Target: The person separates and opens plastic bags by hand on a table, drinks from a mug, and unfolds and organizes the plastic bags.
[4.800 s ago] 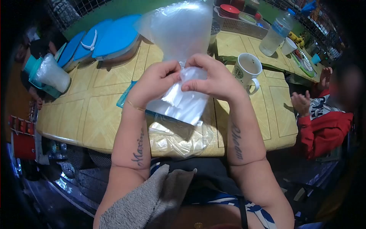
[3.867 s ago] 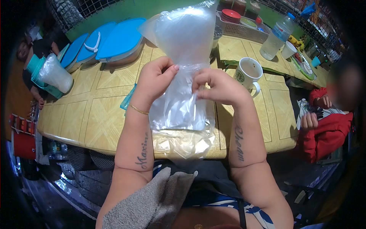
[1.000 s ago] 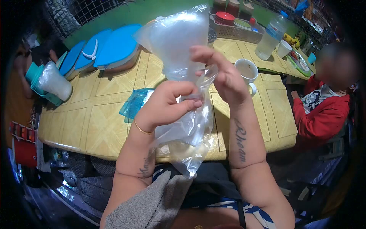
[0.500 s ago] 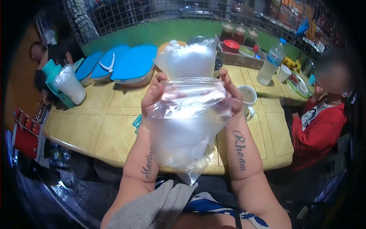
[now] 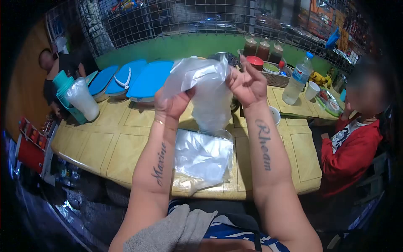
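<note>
A clear plastic bag (image 5: 197,75) is held up between my hands, above the table's far half. My left hand (image 5: 174,101) is closed on the bag's left side. At its right side my right hand (image 5: 249,84) pinches the edge, with some fingers raised. Beneath and behind it hangs or stands more cloudy clear plastic (image 5: 213,105); where the two part is hard to tell. A flat stack of clear plastic bags (image 5: 201,157) lies on the table below my hands, on a crinkled clear wrapper (image 5: 189,183).
Blue-lidded containers (image 5: 150,80) and a teal pitcher (image 5: 63,82) stand at left. A mug (image 5: 275,115) is partly behind my right forearm. Right are a water bottle (image 5: 297,80), a white cup (image 5: 312,90) and a condiment basket (image 5: 275,79). A person in red (image 5: 354,147) sits at right, another person stands far left.
Both hands have risen and moved farther away with the bag, which was spread low between them. The flat stack now shows. The view has tilted upward.
</note>
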The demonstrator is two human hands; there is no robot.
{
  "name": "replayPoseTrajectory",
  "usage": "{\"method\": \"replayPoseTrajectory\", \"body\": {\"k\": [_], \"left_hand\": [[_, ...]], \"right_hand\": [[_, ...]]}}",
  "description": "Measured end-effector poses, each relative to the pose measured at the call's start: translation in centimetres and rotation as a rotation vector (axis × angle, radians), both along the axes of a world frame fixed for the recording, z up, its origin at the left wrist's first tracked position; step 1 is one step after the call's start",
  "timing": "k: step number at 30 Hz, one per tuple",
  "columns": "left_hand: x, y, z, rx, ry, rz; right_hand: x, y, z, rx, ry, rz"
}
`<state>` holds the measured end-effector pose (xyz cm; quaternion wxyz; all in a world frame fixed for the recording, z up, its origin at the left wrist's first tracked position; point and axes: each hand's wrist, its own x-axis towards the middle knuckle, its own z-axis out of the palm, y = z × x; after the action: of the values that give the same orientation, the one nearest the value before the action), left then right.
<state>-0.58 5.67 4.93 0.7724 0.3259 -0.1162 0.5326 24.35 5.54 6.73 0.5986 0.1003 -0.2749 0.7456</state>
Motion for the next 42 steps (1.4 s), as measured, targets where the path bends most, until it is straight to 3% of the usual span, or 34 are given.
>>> {"method": "replayPoseTrajectory", "body": {"k": [2,5,8,15,17,18,22,25,28,31,34,37,40,42], "left_hand": [[-0.5,1.0,-4.1,-0.101,0.015,-0.034],[0.2,-0.9,-4.5,-0.073,0.013,-0.117],[0.2,-0.5,-8.2,-0.257,0.048,-0.063],[0.5,-0.2,-8.6,-0.271,0.226,0.026],[0.5,0.0,-8.5,-0.269,0.270,0.061],[0.9,-0.4,-7.9,-0.365,0.390,0.199],[1.8,-0.3,-8.3,-0.328,0.752,0.417],[1.6,-0.4,-8.6,-0.261,0.892,0.519],[2.0,-0.5,-9.1,-0.258,1.062,0.794],[2.4,-1.1,-8.3,-0.277,0.615,0.725],[3.9,-3.4,-6.0,-0.007,0.497,0.706],[4.6,-2.4,-7.1,0.216,0.668,0.827],[3.8,-2.2,-7.6,0.205,1.034,0.798],[3.1,-2.3,-7.3,0.190,1.024,0.738]], "right_hand": [[0.2,-0.9,-2.3,-0.053,0.055,0.037],[-0.1,-2.0,-6.3,-0.141,0.127,0.087],[-0.9,-2.6,-9.6,-0.167,0.178,0.115],[-0.5,-2.4,-10.7,-0.231,0.135,0.088],[-0.4,-1.5,-11.5,-0.275,0.020,0.007],[-0.5,-1.2,-11.7,-0.293,-0.036,-0.032],[-0.7,-1.3,-11.7,-0.480,-0.373,-0.340],[-0.9,-1.6,-11.7,-0.411,-0.547,-0.450],[-0.5,-1.7,-11.3,-0.359,-0.890,-0.648],[-1.9,-2.9,-9.0,-0.267,-0.593,-0.797],[-3.3,-3.7,-8.0,0.016,-0.698,-0.872],[-4.7,-4.2,-8.1,0.133,-0.876,-0.953],[-4.5,-3.2,-9.9,0.201,-1.170,-1.082],[-4.4,-3.6,-9.9,0.216,-1.223,-1.081]]}}
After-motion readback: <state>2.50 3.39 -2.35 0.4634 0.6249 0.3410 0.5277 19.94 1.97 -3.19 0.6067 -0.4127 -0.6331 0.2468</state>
